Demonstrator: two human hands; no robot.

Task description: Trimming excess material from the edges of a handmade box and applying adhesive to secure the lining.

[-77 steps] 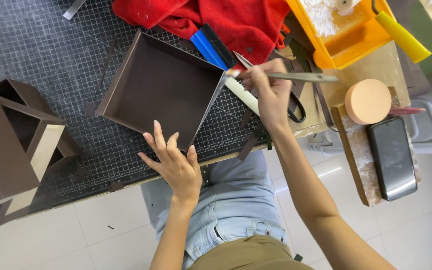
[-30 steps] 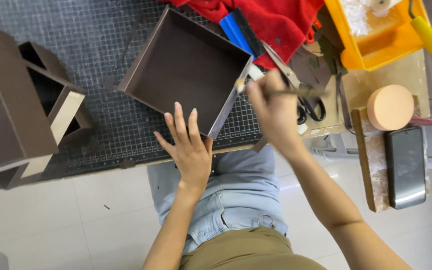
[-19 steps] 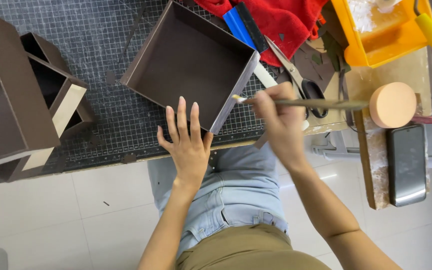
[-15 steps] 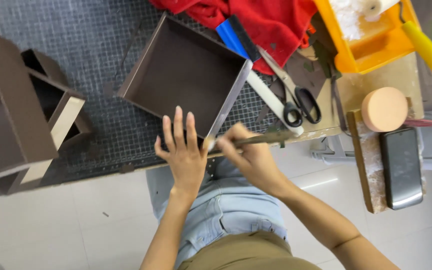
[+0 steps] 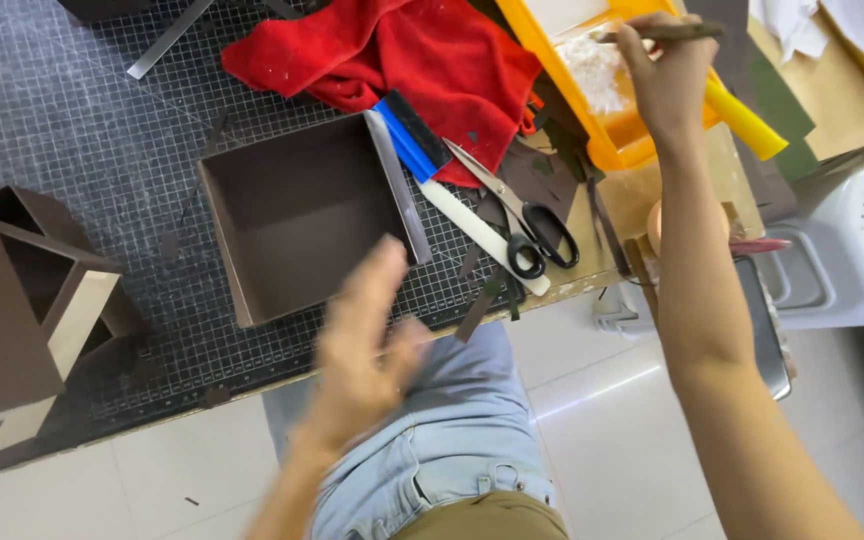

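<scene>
A grey gridded cutting mat (image 5: 72,130) covers the worktable, and near its front edge sits an open, shallow dark brown box (image 5: 302,215), its hollow facing up. At the table's left edge stand taller brown box frames (image 5: 22,290) with pale inner faces. Behind the shallow box, toward the far edge, a crumpled red cloth (image 5: 412,55) lies heaped; from under it a blue-handled tool (image 5: 402,140) and a pale flat ruler (image 5: 482,235) run toward the front edge, with black-handled scissors (image 5: 527,215) lying across the ruler just beside the box's right wall. A metal strip (image 5: 167,40) lies near the far left of the mat. Toward the table's far right corner stands a yellow tray (image 5: 612,140) holding something white, and a yellow handle (image 5: 747,125) juts out past it. The right hand (image 5: 667,75) is raised over that tray, its fingers closed around a thin brown brush handle (image 5: 662,33) held roughly level, tip end over the tray; the forearm crosses the table's front right corner and hides much of what lies there. The left hand (image 5: 362,350) hovers in front of the table's front edge, blurred, fingers loosely spread and open, holding nothing and touching nothing, near the box's front wall.
</scene>
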